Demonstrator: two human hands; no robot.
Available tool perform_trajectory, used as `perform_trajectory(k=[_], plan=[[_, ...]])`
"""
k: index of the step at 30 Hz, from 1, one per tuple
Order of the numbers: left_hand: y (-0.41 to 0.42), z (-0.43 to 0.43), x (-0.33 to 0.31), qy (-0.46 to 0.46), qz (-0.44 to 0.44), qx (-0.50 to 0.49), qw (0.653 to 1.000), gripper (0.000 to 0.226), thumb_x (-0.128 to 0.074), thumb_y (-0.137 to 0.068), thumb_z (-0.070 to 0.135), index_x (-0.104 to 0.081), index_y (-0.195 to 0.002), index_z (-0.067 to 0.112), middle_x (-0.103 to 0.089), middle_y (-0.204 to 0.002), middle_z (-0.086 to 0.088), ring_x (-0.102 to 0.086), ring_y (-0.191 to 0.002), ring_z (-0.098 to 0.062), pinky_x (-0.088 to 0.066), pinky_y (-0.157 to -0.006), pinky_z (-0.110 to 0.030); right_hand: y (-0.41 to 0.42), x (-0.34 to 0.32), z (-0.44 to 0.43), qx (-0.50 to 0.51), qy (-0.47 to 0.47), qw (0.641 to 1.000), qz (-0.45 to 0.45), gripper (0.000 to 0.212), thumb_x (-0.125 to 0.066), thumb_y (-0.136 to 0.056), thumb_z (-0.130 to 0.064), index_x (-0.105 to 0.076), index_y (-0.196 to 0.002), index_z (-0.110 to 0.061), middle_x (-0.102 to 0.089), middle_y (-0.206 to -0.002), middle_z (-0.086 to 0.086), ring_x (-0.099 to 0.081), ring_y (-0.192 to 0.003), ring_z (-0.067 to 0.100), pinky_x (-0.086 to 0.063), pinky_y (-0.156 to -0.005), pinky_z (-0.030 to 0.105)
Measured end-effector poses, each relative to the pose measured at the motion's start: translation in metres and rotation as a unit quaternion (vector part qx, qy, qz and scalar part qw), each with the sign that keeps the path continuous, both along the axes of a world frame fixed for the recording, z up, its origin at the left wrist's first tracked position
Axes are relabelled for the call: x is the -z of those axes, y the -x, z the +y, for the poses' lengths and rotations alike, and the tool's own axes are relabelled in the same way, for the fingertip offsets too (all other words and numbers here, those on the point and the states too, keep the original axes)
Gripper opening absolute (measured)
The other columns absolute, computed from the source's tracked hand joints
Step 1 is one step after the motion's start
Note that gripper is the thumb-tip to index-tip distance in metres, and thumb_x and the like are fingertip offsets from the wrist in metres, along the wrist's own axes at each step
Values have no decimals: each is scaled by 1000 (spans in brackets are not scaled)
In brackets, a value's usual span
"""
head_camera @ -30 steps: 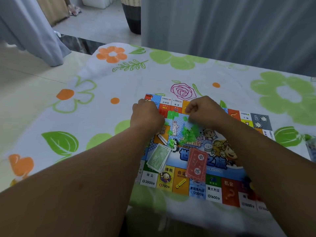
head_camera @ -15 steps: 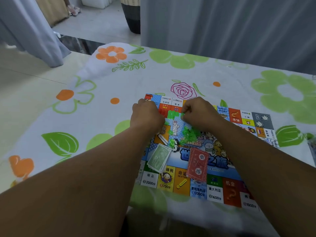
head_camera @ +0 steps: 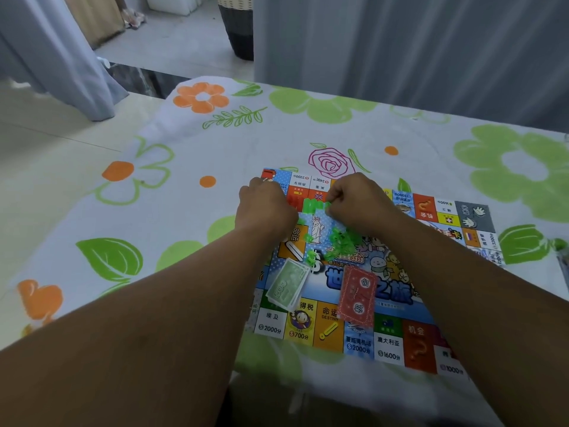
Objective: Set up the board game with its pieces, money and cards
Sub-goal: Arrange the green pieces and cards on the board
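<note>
A colourful paper game board point(head_camera: 425, 343) lies flat on the flowered tablecloth. Both my hands hover over its far left part with fingers curled. My left hand point(head_camera: 264, 208) and my right hand point(head_camera: 357, 201) pinch a strip of joined green plastic pieces point(head_camera: 314, 206) between them. Loose green plastic pieces point(head_camera: 338, 241) lie scattered on the board just below. Nearer me, a stack of green paper money point(head_camera: 288, 286) and a stack of red cards point(head_camera: 357, 295) rest on the board.
The table's left edge point(head_camera: 147, 134) drops off to a tiled floor. Grey curtains point(head_camera: 400, 50) hang behind the table. A clear object point(head_camera: 565, 263) peeks in at the right edge. A dark basket point(head_camera: 237, 26) stands on the floor beyond.
My right hand has slid slightly left toward my left hand, uncovering more of the board's right squares. The stacks have not moved.
</note>
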State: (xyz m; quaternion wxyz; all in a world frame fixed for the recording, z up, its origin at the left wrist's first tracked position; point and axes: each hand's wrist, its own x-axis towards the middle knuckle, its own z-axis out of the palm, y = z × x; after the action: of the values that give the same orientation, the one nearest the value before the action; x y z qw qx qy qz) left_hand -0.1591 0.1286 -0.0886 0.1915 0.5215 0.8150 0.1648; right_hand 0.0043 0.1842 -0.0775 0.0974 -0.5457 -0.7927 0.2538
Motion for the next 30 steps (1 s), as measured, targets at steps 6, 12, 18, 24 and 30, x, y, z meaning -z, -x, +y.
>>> perform_trajectory(k=[6,12,18,24,30], plan=[[0,0,-2,6,0,2,1000,39,-63,-87,18,-61,-126,13,-48,-126,-11,-42,-121,-29,-43,-90,-36,-5,-6,3,13,13,1000,14,13,-64,-84,-3,-72,-93,-8,-70,-95,9,-67,-89,28,-58,-82,46],[0,0,-2,6,-1,-1,1000,40,-63,-88,20,-61,-127,13,-48,-126,-10,-43,-121,-29,-43,-88,-35,-28,-17,10,115,9,993,15,11,-59,-86,-8,-69,-82,-8,-72,-96,11,-66,-88,30,-58,-79,44],[-2,2,-1,9,-3,-9,1000,41,-64,-87,18,-60,-127,13,-48,-125,-10,-42,-121,-29,-37,-82,-33,-33,-19,8,105,83,991,-11,13,-66,-81,-10,-60,-79,1,-62,-85,18,-59,-75,29,-49,-67,41],[-2,2,-1,10,-3,-13,1000,39,-65,-86,19,-62,-125,14,-49,-124,-9,-45,-120,-29,-46,-87,-37,-35,-16,5,59,58,995,-60,10,-77,-82,-8,-70,-90,-6,-70,-92,11,-65,-85,26,-54,-74,37],[-2,2,1,12,0,-11,1000,41,-66,-87,19,-61,-127,15,-48,-126,-9,-43,-122,-29,-46,-89,-38,-31,-15,6,59,43,997,6,5,-66,-85,1,-70,-85,4,-69,-80,12,-65,-72,21,-56,-69,39]])
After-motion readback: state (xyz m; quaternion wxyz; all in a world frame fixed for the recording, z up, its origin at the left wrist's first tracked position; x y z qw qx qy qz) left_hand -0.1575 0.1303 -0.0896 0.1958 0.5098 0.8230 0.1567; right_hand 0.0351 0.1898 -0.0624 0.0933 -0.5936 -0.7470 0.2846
